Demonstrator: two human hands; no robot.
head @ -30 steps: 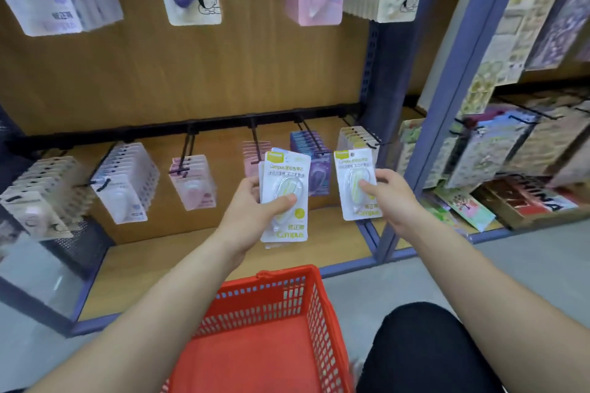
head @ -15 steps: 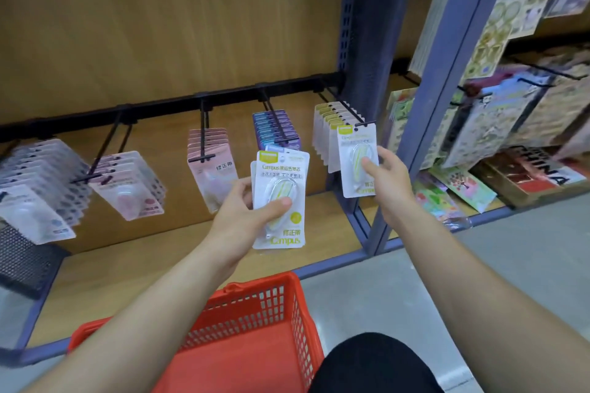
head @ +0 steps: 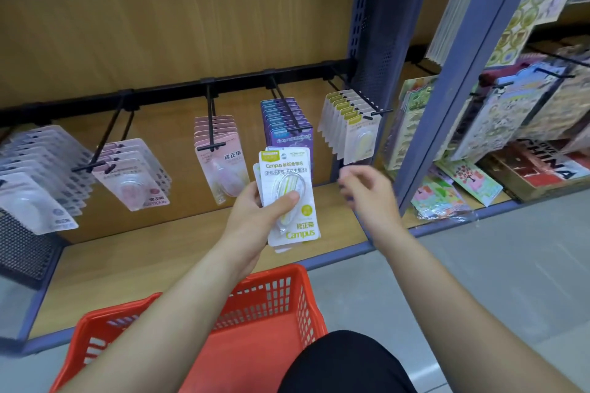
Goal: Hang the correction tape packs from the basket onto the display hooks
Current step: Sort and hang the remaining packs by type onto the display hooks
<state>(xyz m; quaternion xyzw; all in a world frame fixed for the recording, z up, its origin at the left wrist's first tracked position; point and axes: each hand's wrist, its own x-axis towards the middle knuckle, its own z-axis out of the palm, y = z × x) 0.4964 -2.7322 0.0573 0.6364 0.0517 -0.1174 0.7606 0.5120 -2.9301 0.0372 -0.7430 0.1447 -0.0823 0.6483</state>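
While our left hand [head: 252, 212] clamps the tape packs [head: 289, 175] (labels toward us) ready for picking, our right hand [head: 367, 191] hangs empty, grip apart, near the hook [head: 381, 112].

Even, fairly bright light fell from above, and shadows behind the hanging packs [head: 134, 175] left of the hands were faint. Motion blur smeared the right hand [head: 367, 191], while the left hand [head: 255, 210] and the print on its correction tape packs [head: 287, 198] were sharp. Blister fronts far left carried pale glare. Right of the hands, the blue upright [head: 447, 80] leaned with wide-angle distortion.
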